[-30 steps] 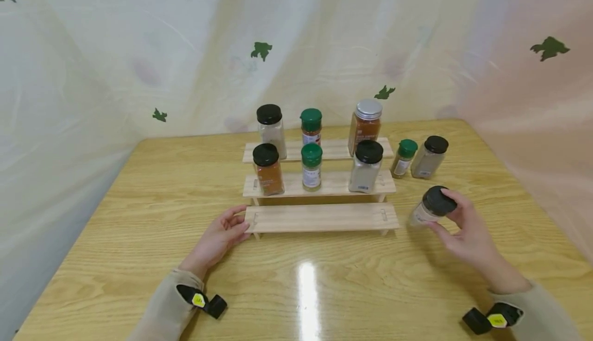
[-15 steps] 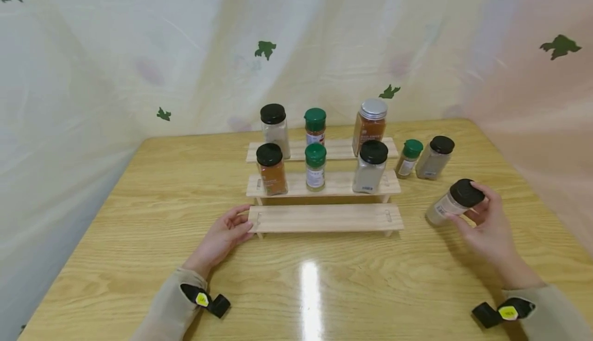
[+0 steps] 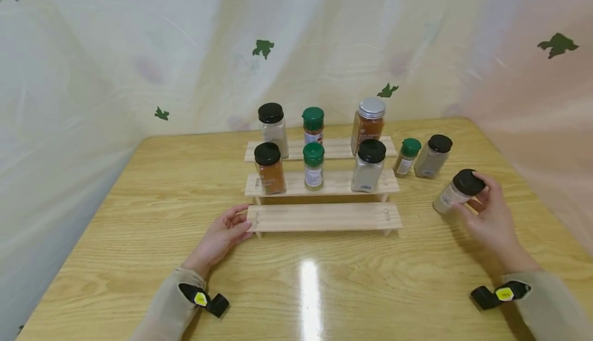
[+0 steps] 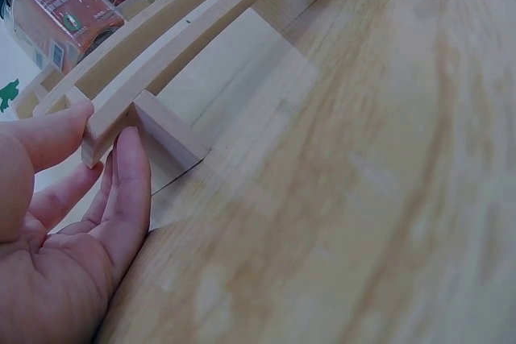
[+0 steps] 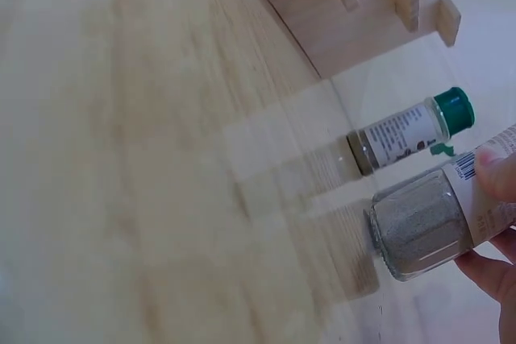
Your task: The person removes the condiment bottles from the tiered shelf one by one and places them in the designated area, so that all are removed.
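My left hand (image 3: 221, 239) pinches the left end of the lowest shelf of a three-step wooden spice rack (image 3: 324, 217); in the left wrist view the thumb (image 4: 60, 130) is at the board's end and fingers reach beneath it. Right of the rack, my right hand (image 3: 492, 222) grips a black-lidded spice jar (image 3: 453, 197) near its top. The jar leans, and grey powder shows in its glass base (image 5: 423, 223) in the right wrist view. Whether that base touches the table cannot be told. Behind it stand a small green-lidded bottle (image 3: 406, 158) and another black-lidded jar (image 3: 433, 158).
On the middle shelf stand an orange-filled jar (image 3: 271, 171), a green-lidded bottle (image 3: 314, 168) and a pale jar (image 3: 368, 168). The top shelf bears a silver-lidded jar (image 3: 368, 125) and two others. A patterned curtain (image 3: 185, 48) hangs behind the wooden table (image 3: 162, 186).
My right hand has carried the black-lidded jar away from the rack, to the right and slightly farther back. My left hand keeps its hold on the shelf end.
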`<state>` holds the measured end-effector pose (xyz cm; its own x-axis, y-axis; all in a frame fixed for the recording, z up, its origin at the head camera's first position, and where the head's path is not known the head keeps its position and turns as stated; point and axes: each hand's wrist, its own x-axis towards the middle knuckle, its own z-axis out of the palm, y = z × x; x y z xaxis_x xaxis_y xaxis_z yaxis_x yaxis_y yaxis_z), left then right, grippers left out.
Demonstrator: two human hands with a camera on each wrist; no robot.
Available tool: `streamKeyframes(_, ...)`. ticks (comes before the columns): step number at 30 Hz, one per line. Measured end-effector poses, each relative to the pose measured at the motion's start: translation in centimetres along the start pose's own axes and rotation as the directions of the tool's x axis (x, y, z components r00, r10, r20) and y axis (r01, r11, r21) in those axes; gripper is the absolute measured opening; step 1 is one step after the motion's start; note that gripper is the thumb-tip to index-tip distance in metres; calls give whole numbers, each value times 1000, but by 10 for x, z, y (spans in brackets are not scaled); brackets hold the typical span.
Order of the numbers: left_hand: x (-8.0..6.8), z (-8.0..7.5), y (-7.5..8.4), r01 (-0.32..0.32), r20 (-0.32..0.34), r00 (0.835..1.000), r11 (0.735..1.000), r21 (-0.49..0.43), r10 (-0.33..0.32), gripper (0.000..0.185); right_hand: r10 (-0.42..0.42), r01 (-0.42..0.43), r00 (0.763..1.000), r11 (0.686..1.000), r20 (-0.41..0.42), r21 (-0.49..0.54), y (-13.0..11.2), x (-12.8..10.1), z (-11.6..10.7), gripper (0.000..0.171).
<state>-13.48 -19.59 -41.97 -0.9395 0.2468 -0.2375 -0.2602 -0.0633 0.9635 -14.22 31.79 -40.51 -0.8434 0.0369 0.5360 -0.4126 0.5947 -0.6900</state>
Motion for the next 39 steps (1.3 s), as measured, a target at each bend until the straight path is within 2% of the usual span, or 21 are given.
streamKeyframes(6, 0, 1, 0, -8, 3, 1000, 1000, -6, 8, 55, 78, -78, 997, 997, -2, 10, 8, 13, -4, 81)
streamKeyframes(14, -3, 1, -2, 17, -7, 1000, 1000, -5, -17, 54, 180, -178, 983, 980, 18, -85, 17, 22, -9, 78)
streamKeyframes(18, -3, 2, -3, 17, -3, 1000, 1000, -7, -17, 54, 183, -176, 982, 977, 50, -121, 20, 27, -14, 78)
streamKeyframes(26, -2, 3, -2, 28, -7, 1000, 999, 18, -28, 53, 132, -112, 986, 976, 99, -187, 30, 43, -20, 74)
streamKeyframes(31, -1, 3, -2, 15, -6, 1000, 1000, 4, -15, 54, 166, -143, 978, 975, 126, -172, 36, 52, -23, 76)
streamKeyframes(39, 0, 1, 0, 2, -10, 1000, 1000, 9, -2, 54, 166, -147, 978, 978, 128, -145, 45, 67, -23, 77)
